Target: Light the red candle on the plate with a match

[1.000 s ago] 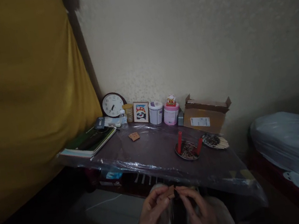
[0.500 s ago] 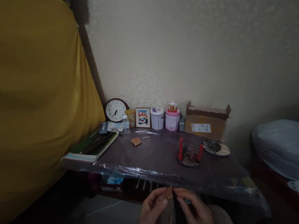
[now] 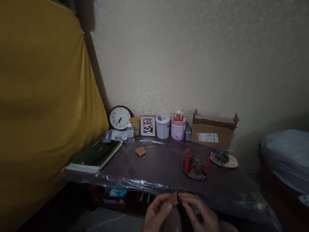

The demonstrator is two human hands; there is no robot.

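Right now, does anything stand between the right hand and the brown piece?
Nothing visible: the right hand is right beside the brown piece, which the left hand pinches. Whether the right hand touches it is too dark to tell.

Cloth [image 3: 31, 91] fills the frame's left. Along the back of the table [image 3: 161, 163] stand, left to right, a clock [image 3: 120, 117], jar [image 3: 135, 127], picture frame [image 3: 148, 126], two canisters [image 3: 163, 128] and a box [image 3: 197, 131]. A book [image 3: 93, 160] lies on its left, plates [image 3: 195, 178] on its right. Bottom centre, a piece [image 3: 174, 199] sits in the left hand [image 3: 157, 218], the right hand [image 3: 202, 217] just beside.
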